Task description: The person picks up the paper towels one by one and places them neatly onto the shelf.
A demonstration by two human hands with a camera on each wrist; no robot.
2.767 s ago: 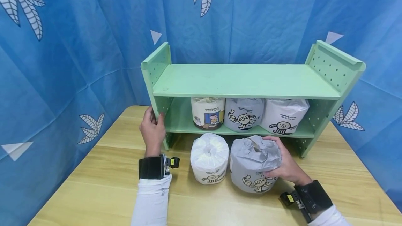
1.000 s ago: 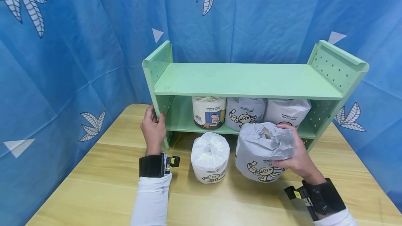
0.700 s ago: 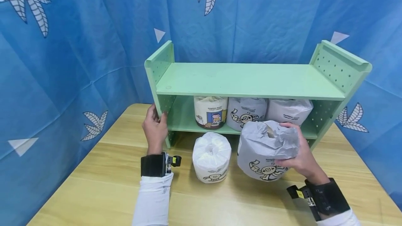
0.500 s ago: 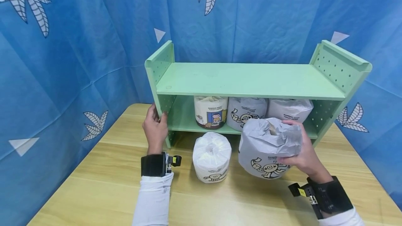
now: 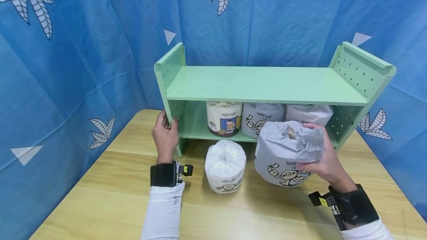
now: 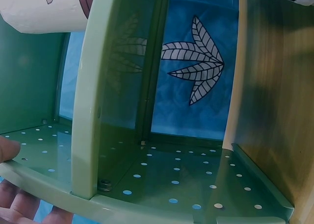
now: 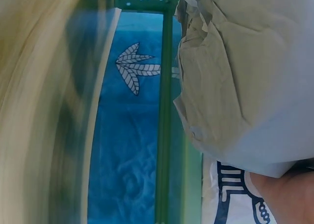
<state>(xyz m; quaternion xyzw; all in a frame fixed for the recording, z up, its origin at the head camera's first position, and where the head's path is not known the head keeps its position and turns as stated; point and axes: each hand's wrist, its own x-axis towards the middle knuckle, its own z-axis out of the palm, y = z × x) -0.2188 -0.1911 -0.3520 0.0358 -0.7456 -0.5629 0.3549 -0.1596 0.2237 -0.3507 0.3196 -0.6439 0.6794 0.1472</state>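
Note:
My right hand [image 5: 328, 164] grips a grey paper-wrapped toilet roll [image 5: 283, 153] with a cartoon figure on it, from its right side. The roll is held above the table in front of the shelf, its crumpled top upward; in the right wrist view its wrapper [image 7: 250, 82] fills the upper right. At the left, my left hand [image 5: 165, 136] holds the side panel of a light green metal shelf [image 5: 267, 82]. The left wrist view has the thumb [image 6: 7, 149] inside the panel's edge and the fingers outside. A white toilet roll [image 5: 225, 173] stands on the table between my hands.
On the lower shelf board stand a cream roll [image 5: 224, 119] with a printed scene, a grey roll [image 5: 250, 117], and a white roll [image 5: 308, 113] partly hidden by the held one. Below is a wooden table [image 5: 110, 195]; behind hangs a blue curtain [image 5: 110, 29] with leaf prints.
My right hand has lifted the grey toilet roll off the table and carried it up and to the right, closer to the shelf. The left hand has stayed on the side panel.

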